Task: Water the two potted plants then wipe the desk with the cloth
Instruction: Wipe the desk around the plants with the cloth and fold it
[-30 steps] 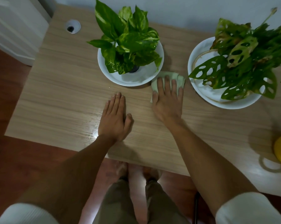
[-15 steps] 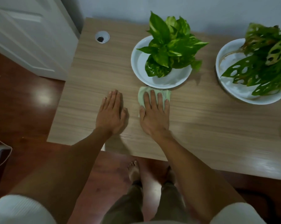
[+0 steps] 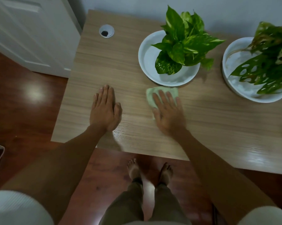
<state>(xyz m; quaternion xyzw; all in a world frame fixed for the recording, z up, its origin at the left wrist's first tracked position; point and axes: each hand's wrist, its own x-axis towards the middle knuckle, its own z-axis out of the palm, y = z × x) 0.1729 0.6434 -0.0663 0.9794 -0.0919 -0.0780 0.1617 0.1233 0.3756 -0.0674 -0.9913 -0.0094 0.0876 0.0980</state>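
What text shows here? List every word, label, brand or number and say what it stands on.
None: no readable text in this view.
The desk, both white plant dishes, the green cloth under the right hand and the white door are all plain.

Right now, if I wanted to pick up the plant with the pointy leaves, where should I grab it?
Probably by the white dish under the plant, at its bare left rim, with the other hand on the opposite rim. The leaves lean right and hide the pot, so the left is open. Lift it level; the dish looks shiny, maybe wet. The cloth lies just in front.
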